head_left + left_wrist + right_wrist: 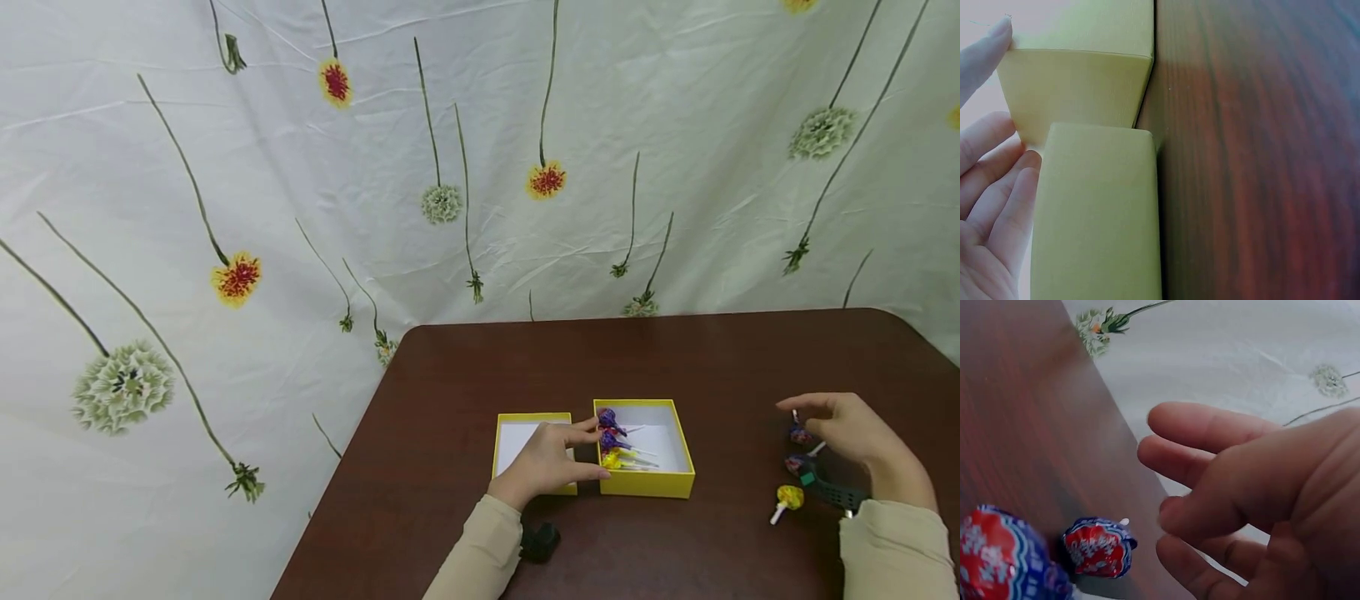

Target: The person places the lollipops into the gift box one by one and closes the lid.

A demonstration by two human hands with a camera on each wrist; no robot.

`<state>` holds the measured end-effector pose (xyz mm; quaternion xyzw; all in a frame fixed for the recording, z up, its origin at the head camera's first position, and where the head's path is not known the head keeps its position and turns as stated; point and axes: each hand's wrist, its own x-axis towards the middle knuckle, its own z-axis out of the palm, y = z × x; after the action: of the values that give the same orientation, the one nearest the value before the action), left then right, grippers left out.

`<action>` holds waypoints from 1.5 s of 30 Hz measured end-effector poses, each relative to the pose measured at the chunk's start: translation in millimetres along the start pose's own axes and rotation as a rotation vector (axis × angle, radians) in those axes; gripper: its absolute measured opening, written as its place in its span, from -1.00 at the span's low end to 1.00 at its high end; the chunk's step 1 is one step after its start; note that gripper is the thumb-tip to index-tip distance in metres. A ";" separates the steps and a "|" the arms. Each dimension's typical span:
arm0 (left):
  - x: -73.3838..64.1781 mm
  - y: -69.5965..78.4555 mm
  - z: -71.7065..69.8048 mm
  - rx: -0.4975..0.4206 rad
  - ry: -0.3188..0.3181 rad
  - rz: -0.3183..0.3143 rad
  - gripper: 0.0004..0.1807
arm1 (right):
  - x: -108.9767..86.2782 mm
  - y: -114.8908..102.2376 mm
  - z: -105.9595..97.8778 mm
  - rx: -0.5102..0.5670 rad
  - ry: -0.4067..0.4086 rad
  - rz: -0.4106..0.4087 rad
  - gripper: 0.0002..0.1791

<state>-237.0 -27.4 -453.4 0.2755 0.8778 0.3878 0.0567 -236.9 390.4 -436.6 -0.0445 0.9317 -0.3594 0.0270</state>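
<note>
My left hand [551,458] rests against the left side of a yellow box [647,485] with a white inside, the thumb by its front corner and the fingers along its left wall. Several wrapped lollipops, purple [609,440] and yellow [612,460], lie along that wall inside. Over at the right, my right hand [862,429] hovers above loose lollipops, its fingers bent loosely and apart with nothing between them. In the right wrist view, a blue-and-red lollipop [1099,547] lies below the fingertips, and another [994,556] looms nearer the camera. A yellow lollipop [790,497] lies nearer me.
A shallow yellow-edged box part [517,432], white inside, stands left of the box, partly under my left hand. Black wrist gear [540,542] shows beside the left sleeve. Behind the dark wooden table [735,358] hangs a white flowered cloth [480,150].
</note>
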 end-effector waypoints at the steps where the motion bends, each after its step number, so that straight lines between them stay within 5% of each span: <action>1: 0.3 -0.2 0.1 0.001 0.001 0.001 -0.39 | -0.2 1.3 0.1 0.000 -0.003 0.002 -0.58; 22: -1.2 0.0 0.1 -0.016 0.000 0.014 -0.40 | 2.7 24.2 4.8 0.008 -0.061 0.082 -0.57; 45: -0.3 0.9 -0.5 0.019 0.004 0.015 -0.40 | 6.1 24.9 8.5 -0.025 0.032 0.099 -0.44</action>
<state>-236.5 -27.4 -452.4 0.2817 0.8796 0.3802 0.0493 -243.8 402.5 -459.8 0.0071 0.9375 -0.3466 0.0293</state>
